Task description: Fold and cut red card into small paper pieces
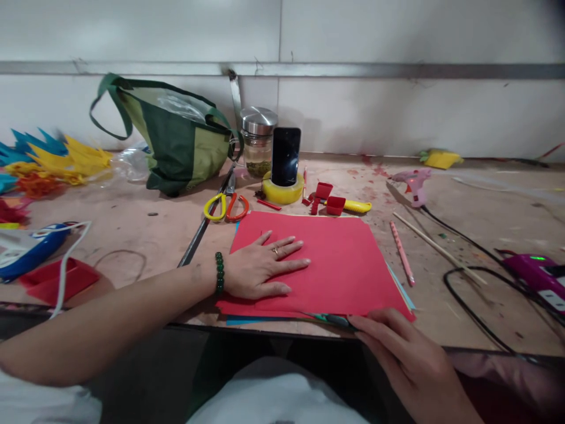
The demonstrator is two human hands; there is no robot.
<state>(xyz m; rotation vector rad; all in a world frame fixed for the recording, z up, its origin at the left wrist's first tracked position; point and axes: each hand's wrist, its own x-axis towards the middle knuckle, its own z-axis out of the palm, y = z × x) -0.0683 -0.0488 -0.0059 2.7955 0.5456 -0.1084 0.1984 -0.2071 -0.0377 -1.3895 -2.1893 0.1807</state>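
Head view, only one: left hand (265, 265) palm down on the red paper (348, 253), fingers spread, nothing in its grasp, bead bracelet (219, 272) at the wrist. Right hand (410, 353) at the near right of the sheet, thumb and fingers closed on the end of a dark tool (339, 320) with a bit of green at its tip; tip meets the paper's near edge, exact kind of tool unclear. Red paper lies flat at the table's (119, 221) near edge, mid-frame, on top of other sheets; blue paper (248, 321) sticks out underneath. Just past the far edge: scissors (229, 189) at left, tape roll (282, 192) with a phone (286, 156) upright against it, small red pieces (335, 205) and a yellow cutter (358, 206). Lidded jar (258, 144) behind the phone, green bag (176, 141) left of the jar. Right of the paper: pink pencil (401, 252), then thin stick (438, 247). Pink glue gun (414, 185) beyond those, purple power strip (535, 280) far right.
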